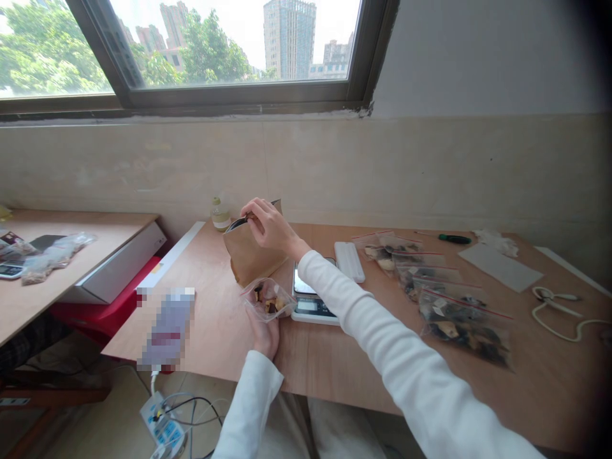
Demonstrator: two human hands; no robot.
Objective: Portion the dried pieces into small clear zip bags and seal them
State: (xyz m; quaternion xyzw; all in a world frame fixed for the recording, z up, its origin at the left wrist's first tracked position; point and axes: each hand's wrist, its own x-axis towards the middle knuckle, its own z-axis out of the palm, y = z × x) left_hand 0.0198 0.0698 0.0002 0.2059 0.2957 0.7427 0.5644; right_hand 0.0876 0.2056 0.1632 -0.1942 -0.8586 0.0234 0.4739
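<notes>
My left hand [264,336] holds a small clear zip bag [270,299] from below, its mouth gaping. Brown and tan dried pieces lie inside it. Behind it stands a brown paper bag [253,252], open at the top. My right hand [270,223] is at that opening, fingers curled together over the rim; what they pinch, if anything, is hidden. A digital scale [315,317] sits to the right of the clear bag, partly covered by my right sleeve.
Several filled zip bags [466,328] lie in a row on the right. Nearby are a white oblong case [349,261], a screwdriver [454,239], white paper [500,264] and a white cable [549,319]. A small bottle [220,215] stands by the wall. A power strip [162,424] is below the table.
</notes>
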